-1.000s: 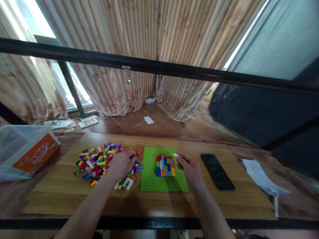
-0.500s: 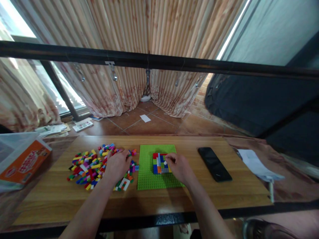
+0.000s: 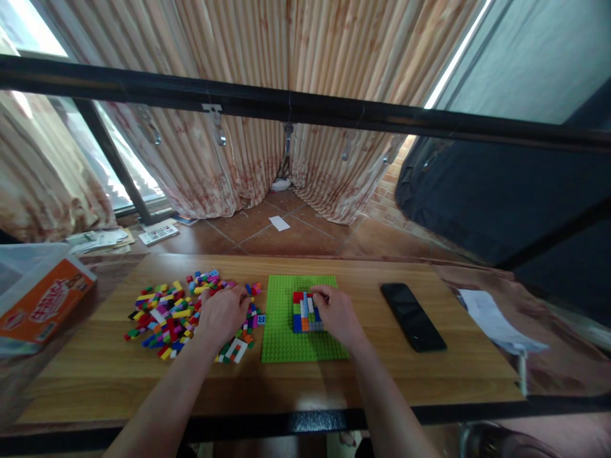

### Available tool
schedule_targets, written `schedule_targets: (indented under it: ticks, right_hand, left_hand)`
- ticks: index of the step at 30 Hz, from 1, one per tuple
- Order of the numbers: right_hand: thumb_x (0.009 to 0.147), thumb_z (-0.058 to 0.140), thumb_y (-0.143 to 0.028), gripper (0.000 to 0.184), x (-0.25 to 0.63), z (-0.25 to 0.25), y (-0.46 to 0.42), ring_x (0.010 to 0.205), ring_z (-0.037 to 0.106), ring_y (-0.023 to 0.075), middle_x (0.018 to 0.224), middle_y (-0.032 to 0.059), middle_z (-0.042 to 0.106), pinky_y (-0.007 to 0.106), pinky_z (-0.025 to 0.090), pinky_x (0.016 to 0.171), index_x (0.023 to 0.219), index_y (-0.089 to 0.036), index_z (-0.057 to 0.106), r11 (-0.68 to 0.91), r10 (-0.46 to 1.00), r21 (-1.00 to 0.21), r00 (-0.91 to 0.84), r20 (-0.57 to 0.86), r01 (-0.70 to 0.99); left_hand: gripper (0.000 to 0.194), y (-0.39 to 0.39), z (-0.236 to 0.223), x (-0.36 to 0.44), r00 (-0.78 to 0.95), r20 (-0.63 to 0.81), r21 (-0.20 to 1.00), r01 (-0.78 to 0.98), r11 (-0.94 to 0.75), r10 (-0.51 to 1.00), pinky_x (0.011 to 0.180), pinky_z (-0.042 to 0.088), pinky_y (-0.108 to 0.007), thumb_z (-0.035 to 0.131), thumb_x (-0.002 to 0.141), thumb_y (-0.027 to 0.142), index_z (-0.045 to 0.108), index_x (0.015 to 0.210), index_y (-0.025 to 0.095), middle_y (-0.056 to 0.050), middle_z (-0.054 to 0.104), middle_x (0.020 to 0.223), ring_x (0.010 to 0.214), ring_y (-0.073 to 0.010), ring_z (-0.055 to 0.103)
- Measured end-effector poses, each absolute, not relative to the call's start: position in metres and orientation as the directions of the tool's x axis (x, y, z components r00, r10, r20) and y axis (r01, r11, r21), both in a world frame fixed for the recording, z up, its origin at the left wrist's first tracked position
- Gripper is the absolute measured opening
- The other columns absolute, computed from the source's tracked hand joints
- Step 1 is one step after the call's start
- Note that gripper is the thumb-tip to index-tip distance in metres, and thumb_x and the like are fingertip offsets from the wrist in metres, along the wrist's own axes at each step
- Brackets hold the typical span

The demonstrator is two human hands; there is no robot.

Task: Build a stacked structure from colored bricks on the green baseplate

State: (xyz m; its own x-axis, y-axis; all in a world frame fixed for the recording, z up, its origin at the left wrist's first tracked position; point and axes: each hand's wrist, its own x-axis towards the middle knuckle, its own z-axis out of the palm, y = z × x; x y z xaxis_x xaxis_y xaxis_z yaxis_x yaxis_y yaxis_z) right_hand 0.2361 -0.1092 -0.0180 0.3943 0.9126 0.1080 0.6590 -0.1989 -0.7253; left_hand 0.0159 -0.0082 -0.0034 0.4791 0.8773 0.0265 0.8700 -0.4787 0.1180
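My left hand (image 3: 224,313) rests over a heap of loose toy bricks (image 3: 176,313) on the left of the table. Its fingers are curled together, and whatever they hold is hidden. A green baseplate (image 3: 281,346) lies in the middle, bearing a small, blocky brick build (image 3: 304,313) in red, blue, orange, white and grey. Over the build's right side is my right hand (image 3: 338,313), thumb and finger pinched at its upper right part. What sits in that pinch cannot be made out. A white brick (image 3: 310,305) shows on the build just left of the fingertips.
A black phone (image 3: 413,317) lies right of the baseplate. Beyond the table's right end is a white paper sheet (image 3: 496,321). An orange-labelled plastic tub (image 3: 45,302) stands off the left end. A dark bar (image 3: 305,105) crosses in front of the curtains.
My right hand has shifted slightly up over the build. The white piece earlier at its fingertips now appears on the build. My left hand stays over the heap; the view has tilted slightly.
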Motion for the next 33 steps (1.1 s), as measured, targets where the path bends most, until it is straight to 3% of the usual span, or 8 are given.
schedule_targets:
  ticks: [5, 12, 19, 26, 33]
  right_hand:
    - [0.081, 0.057, -0.016, 0.029, 0.248, -0.019, -0.119, 0.087, 0.063, 0.0177, 0.102, 0.0074, 0.067, 0.032, 0.048, 0.084, 0.108, -0.019, 0.069, -0.172, 0.938, -0.7, 0.332, 0.097, 0.693]
    - [0.076, 0.064, -0.015, 0.035, 0.242, -0.018, -0.125, 0.108, 0.054, 0.021, 0.115, 0.0082, 0.057, 0.037, 0.04, 0.097, 0.11, -0.022, 0.068, -0.145, 0.962, -0.633, 0.257, 0.089, 0.761]
    - [0.08, 0.061, -0.018, 0.025, 0.246, -0.024, -0.117, 0.105, 0.055, 0.0204, 0.11, 0.0079, 0.06, 0.034, 0.041, 0.095, 0.104, -0.019, 0.066, -0.136, 0.953, -0.608, 0.271, 0.136, 0.782]
    - [0.083, 0.055, -0.019, 0.022, 0.238, -0.019, -0.112, 0.101, 0.056, 0.0246, 0.104, 0.0109, 0.066, 0.036, 0.039, 0.092, 0.102, -0.017, 0.066, -0.195, 0.948, -0.445, 0.284, 0.142, 0.874]
    - [0.083, 0.051, -0.015, 0.03, 0.234, -0.019, -0.108, 0.108, 0.053, 0.0263, 0.113, 0.0104, 0.065, 0.038, 0.038, 0.094, 0.109, -0.018, 0.065, -0.156, 0.965, -0.402, 0.226, 0.132, 0.902]
  left_hand:
    - [0.028, -0.009, -0.003, 0.015, 0.475, 0.033, 0.125, 0.871, -0.475, 0.879, 0.092, 0.034, -0.045, 0.041, 0.09, 0.029, 0.067, 0.091, 0.022, -0.008, 0.073, 0.093, 0.091, -0.0261, 0.066]
    - [0.028, -0.009, 0.0, 0.015, 0.468, 0.046, 0.146, 0.871, -0.47, 0.882, 0.091, 0.035, -0.043, 0.041, 0.09, 0.03, 0.067, 0.09, 0.022, -0.007, 0.074, 0.092, 0.091, -0.0256, 0.066]
    - [0.026, -0.009, 0.001, 0.015, 0.46, 0.052, 0.169, 0.871, -0.462, 0.886, 0.092, 0.034, -0.043, 0.041, 0.089, 0.029, 0.067, 0.091, 0.022, -0.006, 0.074, 0.096, 0.094, -0.0257, 0.065]
    - [0.026, -0.009, 0.002, 0.012, 0.46, 0.056, 0.213, 0.862, -0.461, 0.886, 0.093, 0.033, -0.045, 0.041, 0.09, 0.029, 0.066, 0.09, 0.022, -0.005, 0.073, 0.096, 0.091, -0.0257, 0.065]
    - [0.026, -0.011, 0.006, 0.009, 0.451, 0.073, 0.234, 0.859, -0.455, 0.889, 0.092, 0.033, -0.043, 0.041, 0.09, 0.03, 0.066, 0.089, 0.023, -0.005, 0.073, 0.096, 0.093, -0.0243, 0.064]
